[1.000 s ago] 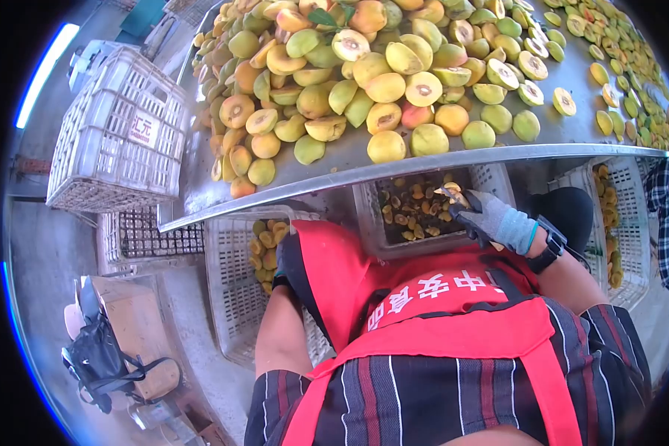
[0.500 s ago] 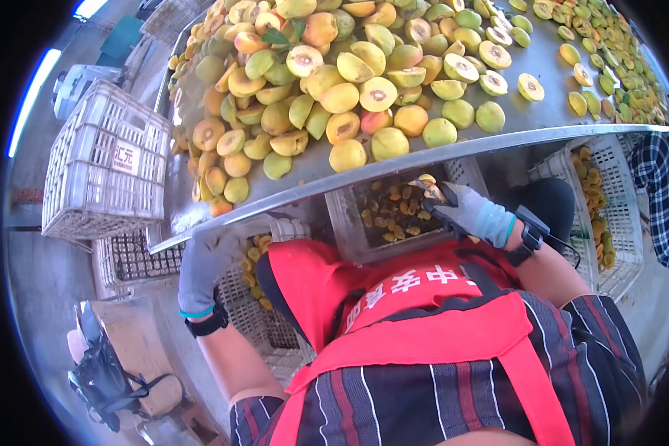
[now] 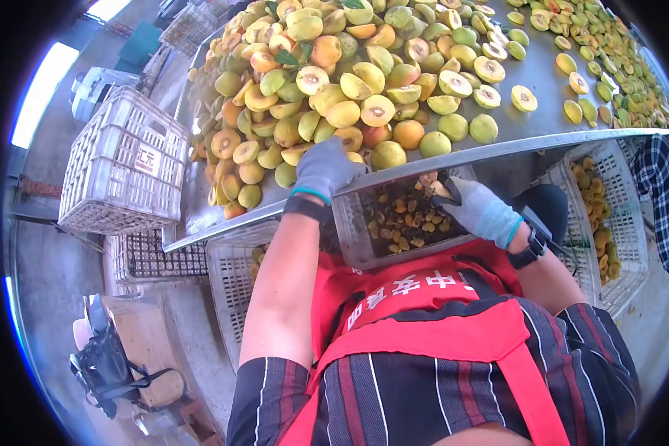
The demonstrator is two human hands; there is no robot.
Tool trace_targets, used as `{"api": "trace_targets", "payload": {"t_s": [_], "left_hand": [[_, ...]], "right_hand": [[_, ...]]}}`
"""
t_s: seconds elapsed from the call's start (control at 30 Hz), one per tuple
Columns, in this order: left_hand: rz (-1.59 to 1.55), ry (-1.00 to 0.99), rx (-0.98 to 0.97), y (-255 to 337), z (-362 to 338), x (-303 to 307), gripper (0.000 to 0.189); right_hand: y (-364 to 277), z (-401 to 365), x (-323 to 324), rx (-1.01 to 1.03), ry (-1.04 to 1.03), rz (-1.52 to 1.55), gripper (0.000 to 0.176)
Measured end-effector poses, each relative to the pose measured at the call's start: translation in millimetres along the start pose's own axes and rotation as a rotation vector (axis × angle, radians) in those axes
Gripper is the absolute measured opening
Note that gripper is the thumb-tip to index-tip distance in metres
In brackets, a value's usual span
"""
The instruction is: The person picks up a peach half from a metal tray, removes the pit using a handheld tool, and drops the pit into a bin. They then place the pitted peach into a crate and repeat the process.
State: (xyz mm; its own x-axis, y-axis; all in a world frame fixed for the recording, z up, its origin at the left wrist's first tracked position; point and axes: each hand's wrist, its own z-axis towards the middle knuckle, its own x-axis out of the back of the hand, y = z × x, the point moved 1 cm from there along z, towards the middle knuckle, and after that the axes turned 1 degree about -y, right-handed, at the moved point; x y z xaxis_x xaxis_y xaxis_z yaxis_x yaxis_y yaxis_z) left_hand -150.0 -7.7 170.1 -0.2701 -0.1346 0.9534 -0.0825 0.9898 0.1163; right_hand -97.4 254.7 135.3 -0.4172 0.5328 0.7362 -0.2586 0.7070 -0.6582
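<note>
My left hand (image 3: 324, 166), in a grey glove, reaches over the metal table edge into a heap of halved yellow-green stone fruit (image 3: 305, 82). Its fingers curl around a fruit half (image 3: 355, 157) at the front of the heap, partly hiding it. My right hand (image 3: 472, 207), gloved in grey with dark fingertips, is closed above a white crate (image 3: 358, 239) below the table edge. A small pale, pinkish piece shows at its fingertips; I cannot tell what it is. Dark and yellow fruit pieces (image 3: 405, 223) lie inside that crate.
The steel table's raised rim (image 3: 498, 146) runs across in front of me. An upended white crate (image 3: 123, 160) stands at the left. Another crate with fruit halves (image 3: 606, 253) sits on the right, beside a person's checked sleeve (image 3: 660, 193). A bag (image 3: 100, 372) lies lower left.
My left hand has moved up and right from beside the table's front left to the fruit heap. My right hand stays over the crate, slightly lower. The view has shifted a little.
</note>
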Motion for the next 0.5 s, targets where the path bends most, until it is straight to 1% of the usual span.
{"api": "trace_targets", "payload": {"t_s": [0.03,0.07,0.1,0.13,0.17,0.23,0.27,0.3,0.37,0.4,0.43,0.47,0.5], "left_hand": [[-0.057,0.028,-0.017,-5.2,-1.0,0.4,0.062],[-0.051,0.028,-0.017,-13.7,-1.2,-5.3,0.062],[-0.562,0.134,-0.029,-24.5,-2.6,-15.2,0.059],[-1.071,0.233,-0.04,-30.5,-7.0,-21.8,0.057],[-1.063,0.224,-0.045,-27.6,-17.9,-18.2,0.057],[-1.995,0.035,-0.314,-22.1,-44.8,-7.0,0.055],[-2.207,-0.031,-0.355,-10.5,-54.6,-6.8,0.057],[-2.204,-0.023,-0.351,-4.5,-63.5,-7.5,0.057],[-2.456,-0.283,-0.317,3.9,-73.5,-9.5,0.059],[-2.4,-0.317,-0.377,0.3,-72.5,-19.3,0.061],[-2.405,-0.315,-0.373,1.2,-74.9,-23.1,0.061],[-2.338,-0.299,-0.34,3.2,-78.4,-27.5,0.063],[-2.269,-0.283,-0.309,6.3,-82.3,-31.7,0.065]], "right_hand": [[2.9,-0.9,-0.7,0.005,0.003,0.001,0.031],[5.4,-2.2,-3.0,0.007,-0.065,-0.025,0.032],[9.1,-4.5,-6.7,0.006,-0.134,-0.048,0.033],[15.0,-5.7,-10.6,0.042,-0.198,-0.081,0.028],[8.4,-7.8,-6.5,0.036,-0.193,-0.07,0.028],[-7.7,-7.9,6.2,-0.244,-0.335,0.658,0.022],[-5.2,0.2,1.7,-0.053,-0.202,0.472,0.018],[-3.2,4.8,2.6,-0.08,-0.253,0.456,0.023],[-14.7,2.7,-1.9,0.062,-0.202,0.844,0.027],[-20.4,1.4,-0.9,0.059,-0.208,0.845,0.027],[-35.3,-1.3,8.4,-0.018,-0.231,0.912,0.03],[-47.5,-2.9,14.5,-0.097,-0.252,0.976,0.032],[-55.5,-3.9,16.0,-0.1,-0.254,0.971,0.032]]}}
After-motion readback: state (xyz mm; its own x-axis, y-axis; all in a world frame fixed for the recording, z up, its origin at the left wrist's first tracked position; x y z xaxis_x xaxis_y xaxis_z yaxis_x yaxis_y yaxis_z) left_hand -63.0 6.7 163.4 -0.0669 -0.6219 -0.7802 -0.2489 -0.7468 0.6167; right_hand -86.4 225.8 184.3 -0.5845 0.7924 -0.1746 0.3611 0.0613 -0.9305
